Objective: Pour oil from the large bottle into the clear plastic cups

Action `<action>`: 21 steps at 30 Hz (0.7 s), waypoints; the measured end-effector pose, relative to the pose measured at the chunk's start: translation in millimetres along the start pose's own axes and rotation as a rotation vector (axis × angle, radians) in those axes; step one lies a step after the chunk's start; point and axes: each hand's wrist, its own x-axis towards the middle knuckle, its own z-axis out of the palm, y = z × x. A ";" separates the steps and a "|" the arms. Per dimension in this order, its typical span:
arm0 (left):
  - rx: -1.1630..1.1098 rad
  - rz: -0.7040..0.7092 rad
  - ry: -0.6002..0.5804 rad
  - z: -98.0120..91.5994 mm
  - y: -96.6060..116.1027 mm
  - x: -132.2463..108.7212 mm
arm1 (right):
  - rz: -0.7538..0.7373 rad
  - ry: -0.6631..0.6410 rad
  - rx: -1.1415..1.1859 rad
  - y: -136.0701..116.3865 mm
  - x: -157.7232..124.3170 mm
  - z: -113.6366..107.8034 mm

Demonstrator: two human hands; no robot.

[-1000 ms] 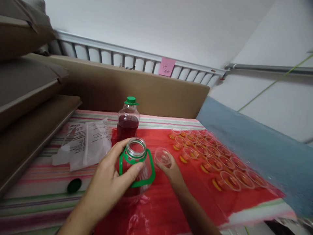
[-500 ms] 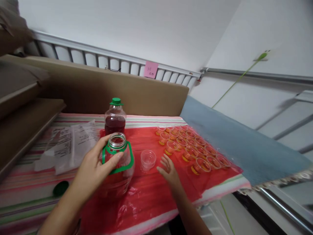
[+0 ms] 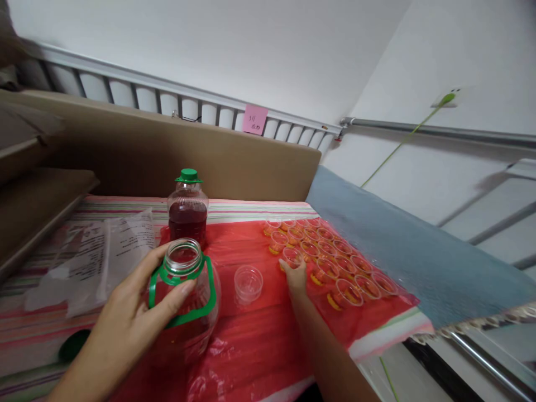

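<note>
My left hand (image 3: 136, 307) is wrapped round the neck and green handle of a clear plastic jug (image 3: 195, 338). The jug stands upright with its mouth uncovered. To the right, the fingers of my right hand (image 3: 296, 277) close on the near side of a small clear cup (image 3: 292, 255) with some yellow-orange liquid at its bottom. This cup is at the near left edge of several similar cups (image 3: 328, 269) set in rows. A separate clear cup (image 3: 248, 283) without visible liquid sits between my two hands.
Behind the jug stands a green-capped jug of dark red liquid (image 3: 188, 218). Printed plastic bags (image 3: 125, 245) and a dark green cap (image 3: 74, 345) lie at the left. Red plastic sheeting (image 3: 234, 335) covers part of the striped cloth. Cardboard (image 3: 234, 167) lines the back.
My right hand has moved forward from beside the separate cup to a cup at the edge of the rows and taken hold of it. The left hand still grips the jug; the view has shifted slightly.
</note>
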 end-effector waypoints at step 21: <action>-0.228 0.066 -0.055 0.0 6.5 -3.2 | -0.267 -0.729 0.160 -258.0 -80.4 -29.8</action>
